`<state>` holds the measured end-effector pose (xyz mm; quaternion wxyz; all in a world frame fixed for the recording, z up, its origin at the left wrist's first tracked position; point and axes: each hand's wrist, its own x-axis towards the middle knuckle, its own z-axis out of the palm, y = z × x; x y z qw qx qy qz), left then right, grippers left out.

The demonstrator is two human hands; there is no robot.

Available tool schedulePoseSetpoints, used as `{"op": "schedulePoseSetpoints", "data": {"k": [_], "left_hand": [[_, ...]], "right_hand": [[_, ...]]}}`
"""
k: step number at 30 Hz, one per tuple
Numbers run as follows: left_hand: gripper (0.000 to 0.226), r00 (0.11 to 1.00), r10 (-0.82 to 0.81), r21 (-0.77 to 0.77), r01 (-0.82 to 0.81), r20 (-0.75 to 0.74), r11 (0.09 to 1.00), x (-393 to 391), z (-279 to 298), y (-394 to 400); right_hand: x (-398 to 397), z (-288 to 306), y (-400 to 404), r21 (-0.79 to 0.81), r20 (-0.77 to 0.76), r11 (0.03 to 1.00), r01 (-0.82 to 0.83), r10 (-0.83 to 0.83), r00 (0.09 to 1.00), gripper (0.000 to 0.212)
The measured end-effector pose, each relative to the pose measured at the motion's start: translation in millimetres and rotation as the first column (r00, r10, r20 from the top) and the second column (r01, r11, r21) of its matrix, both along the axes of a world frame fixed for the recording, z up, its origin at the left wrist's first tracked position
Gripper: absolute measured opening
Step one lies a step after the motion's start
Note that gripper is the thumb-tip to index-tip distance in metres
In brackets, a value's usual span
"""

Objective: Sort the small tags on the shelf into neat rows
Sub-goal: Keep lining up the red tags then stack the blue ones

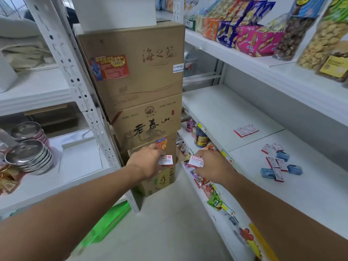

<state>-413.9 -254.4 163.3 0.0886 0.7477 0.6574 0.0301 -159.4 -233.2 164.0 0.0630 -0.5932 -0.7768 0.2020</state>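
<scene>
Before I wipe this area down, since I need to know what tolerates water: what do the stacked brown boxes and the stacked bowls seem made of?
The brown boxes look like matte corrugated cardboard: dull tan faces, printed labels, folded seams. The stacked bowls look like polished metal, probably stainless steel: their rims mirror the light.

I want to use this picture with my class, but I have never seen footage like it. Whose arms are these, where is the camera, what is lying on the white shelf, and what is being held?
There is no machine here. The camera is worn on a person's head and looks forward and down, so the two bare arms are that person's own. The left hand pinches one small red-and-white tag; the right hand holds another tag. On the white shelf to the right lie scattered loose tags, red-and-white and blue, with one larger tag sheet lying apart further back. They are not yet in rows. Stacked cardboard boxes stand straight ahead, and snack packets fill the shelf above.
</scene>
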Motion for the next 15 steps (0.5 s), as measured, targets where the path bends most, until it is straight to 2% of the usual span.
{"op": "schedulePoseSetpoints", "data": {"k": [7,10,15], "left_hand": [[0.052,0.999,-0.023,-0.008,0.023,0.031,1.0,0,2,10],[0.051,0.998,0.006,-0.023,-0.004,0.068,1.0,12,1,14],[0.048,0.994,0.07,-0.07,-0.064,0.083,0.995,25,-3,20]], "right_hand": [[0,0,2,-0.007,0.003,1.0,0.008,-0.008,1.0,0.023],[9,1,12,0.007,0.011,1.0,-0.006,0.006,1.0,0.017],[20,-1,32,0.024,-0.007,0.999,-0.035,0.036,0.999,0.023]]}}
